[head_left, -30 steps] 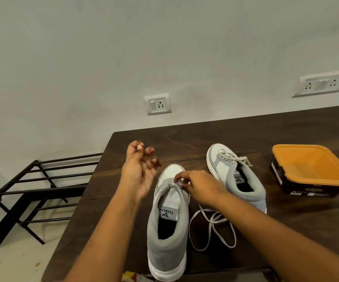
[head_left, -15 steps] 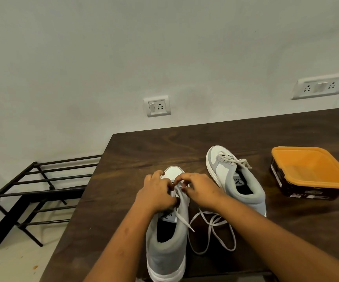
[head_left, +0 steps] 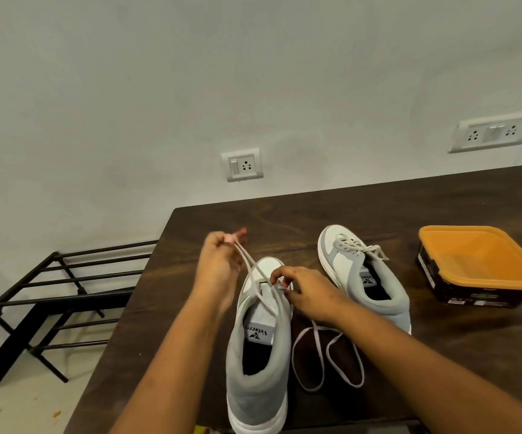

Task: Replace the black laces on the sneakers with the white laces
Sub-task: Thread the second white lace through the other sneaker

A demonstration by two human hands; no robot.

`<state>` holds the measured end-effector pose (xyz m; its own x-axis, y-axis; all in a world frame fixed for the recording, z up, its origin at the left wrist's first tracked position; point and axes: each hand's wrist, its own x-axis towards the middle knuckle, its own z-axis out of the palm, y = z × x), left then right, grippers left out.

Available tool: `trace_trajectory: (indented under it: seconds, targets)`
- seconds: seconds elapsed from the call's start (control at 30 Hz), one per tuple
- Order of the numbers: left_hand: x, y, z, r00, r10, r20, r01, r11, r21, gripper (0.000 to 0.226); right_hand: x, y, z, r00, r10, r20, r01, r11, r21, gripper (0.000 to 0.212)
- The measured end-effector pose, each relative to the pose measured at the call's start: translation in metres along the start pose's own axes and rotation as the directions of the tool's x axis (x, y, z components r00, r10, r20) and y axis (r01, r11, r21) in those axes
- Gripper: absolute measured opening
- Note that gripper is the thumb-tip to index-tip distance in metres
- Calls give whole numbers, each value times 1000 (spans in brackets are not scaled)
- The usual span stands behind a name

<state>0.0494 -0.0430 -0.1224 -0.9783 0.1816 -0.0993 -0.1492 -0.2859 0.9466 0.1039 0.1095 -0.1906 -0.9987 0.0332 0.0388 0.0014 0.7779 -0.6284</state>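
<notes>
Both pinch white lace (head_left: 247, 260); left hand (head_left: 222, 261) raised; right hand (head_left: 310, 292) low on sneaker (head_left: 256, 386)

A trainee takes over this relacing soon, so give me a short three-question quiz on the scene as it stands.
1. True or false: the far sneaker is already laced in white.
2. The left hand holds: A the white lace; B the orange tub; C nothing.
3. Fill in: the slack loops lie on the table to the near sneaker's ___ (person's side).
Key: 1 true; 2 A; 3 right.
</notes>
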Motion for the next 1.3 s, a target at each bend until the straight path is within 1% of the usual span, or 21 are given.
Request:
trace_trajectory:
  seconds: [0.1, 0.17, 0.23, 0.3, 0.33, 0.4, 0.43, 0.5, 0.6, 0.67, 0.73, 0.8, 0.87, 0.9, 0.93, 1.0, 1.07, 1.13, 1.2, 1.27, 1.3]
  targets:
    - [1, 27, -16, 989, 76, -130, -132, 848, -513, 30, -1, -1, 1, 1000, -4, 0, 4, 1000, 17, 38]
    - [5, 29, -30, 940, 50, -337, -243, 793, -558, 28, -1, -1, 2, 1000, -6, -2, 6, 1000, 19, 37]
    - [8, 20, -39, 896, 19, -444, -221, 886, -407, 26, 0, -2, 3, 1000, -1, -2, 1, 1000, 18, 36]
    - [9, 4, -40, 926, 102, -364, -97, 995, 30, 20, 0, -3, 3, 1000, 7, 1, -7, 1000, 25, 36]
    - [10, -5, -37, 961, 155, -231, -73, 943, 325, 14, 0, -3, 3, 1000, 10, 5, -10, 1000, 29, 36]
    - [10, -21, -27, 980, 136, 147, -199, 579, 791, 7, 0, -2, 2, 1000, 14, 8, -14, 1000, 24, 37]
    - [10, -29, -22, 959, 47, 281, -279, 349, 894, 14, 0, -1, 2, 1000, 16, 9, -16, 1000, 19, 38]
    - [5, -41, -10, 938, -75, 338, -340, -12, 940, 26, -1, 0, 1, 1000, 18, 16, -19, 1000, 20, 42]
    - [1, -47, -2, 964, -34, 265, -267, -180, 947, 28, -2, 0, 2, 1000, 8, 25, -8, 1000, 23, 43]
    - [2, -45, -3, 964, -33, 265, -267, -111, 957, 25, -2, 0, 1, 1000, 0, 23, -1, 1000, 28, 44]
    - [4, -37, -5, 958, -4, 288, -286, 103, 953, 21, -1, 1, 0, 1000, -3, 16, 2, 1000, 30, 46]
    - [2, -22, -6, 976, 112, 188, -218, 486, 846, 29, 1, 1, -1, 1000, -3, 16, 3, 1000, 22, 47]
    - [2, -4, -8, 983, 177, -39, -138, 869, 474, 33, 2, 1, -1, 1000, 2, 18, -3, 999, 39, 44]
    - [2, 5, -11, 977, 172, -123, -140, 963, 229, 30, 3, 2, 0, 1000, 4, 16, -5, 999, 49, 42]
    - [2, 13, -14, 971, 160, -179, -166, 986, -20, 27, 3, 2, 0, 1000, 5, 12, -6, 999, 49, 40]
    - [3, 25, -25, 971, 113, -212, -201, 867, -456, 26, 4, 3, 1, 1000, 9, 11, -9, 999, 44, 40]
    - [2, 29, -32, 984, 53, -171, -149, 768, -623, 28, 4, 3, 2, 1000, 10, 10, -11, 999, 51, 40]
    - [3, 26, -33, 993, 22, -117, -73, 887, -456, 30, 4, 3, 3, 1000, 8, 9, -9, 998, 56, 39]
    - [3, 18, -29, 993, 121, -11, -120, 989, 92, 29, 4, 3, 3, 1000, 7, 16, -8, 998, 59, 37]
    - [4, 2, -26, 942, 268, 200, -333, 686, 647, 22, 3, 3, 2, 1000, 8, 25, -10, 997, 78, 39]
    - [4, -6, -23, 910, 279, 306, -410, 501, 762, 20, 2, 3, 1, 1000, 6, 26, -8, 996, 88, 40]
